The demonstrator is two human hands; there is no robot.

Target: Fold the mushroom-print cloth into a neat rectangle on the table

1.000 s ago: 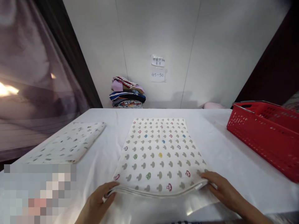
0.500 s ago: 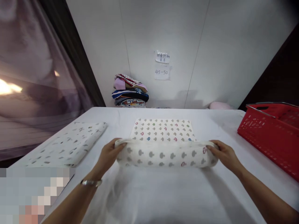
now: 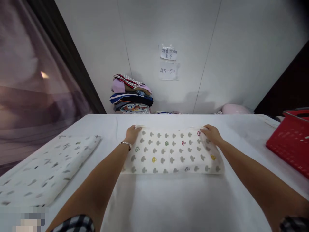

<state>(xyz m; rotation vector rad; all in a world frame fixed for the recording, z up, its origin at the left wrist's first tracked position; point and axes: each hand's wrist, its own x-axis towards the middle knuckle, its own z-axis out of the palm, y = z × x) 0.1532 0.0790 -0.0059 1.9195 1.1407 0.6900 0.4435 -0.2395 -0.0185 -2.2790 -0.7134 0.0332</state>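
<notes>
A white cloth with a mushroom print lies folded across the middle of the table. My left hand pinches its far left corner, fingers closed on the fabric. At the far right corner, my right hand grips the same cloth between thumb and fingers. The far edge is held between both hands, and the near fold rests toward me. To the left lies another folded white cloth with a grey leaf-like print, touched by neither hand.
The table has a white cover. A red plastic basket stands at the right edge. Behind the table is a stack of folded fabrics against the wall, with a pink item farther right. Paper notes hang above.
Both hands have carried the near edge of the mushroom-print cloth away from me onto its far edge, doubling it over. The view has shifted slightly.
</notes>
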